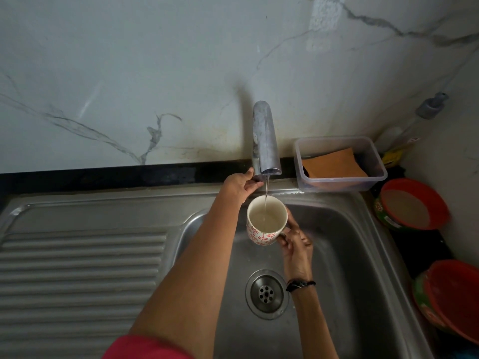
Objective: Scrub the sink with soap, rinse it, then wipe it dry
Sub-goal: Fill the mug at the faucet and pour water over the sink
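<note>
A steel sink (344,255) with a round drain (267,294) fills the lower middle. A chrome tap (264,138) stands at its back edge, and a thin stream of water falls from the spout into a white mug with red flower print (261,229). My right hand (295,244) grips the mug by its handle and holds it under the spout, above the basin. My left hand (241,185) reaches to the base of the tap, fingers curled round the tap handle there. The mug is partly full of water.
A ribbed steel draining board (77,268) lies to the left of the basin. A clear plastic box (378,174) with an orange sponge (334,164) sits behind the sink at right. A pump bottle (425,112) and red-lidded tubs (414,203) crowd the right corner.
</note>
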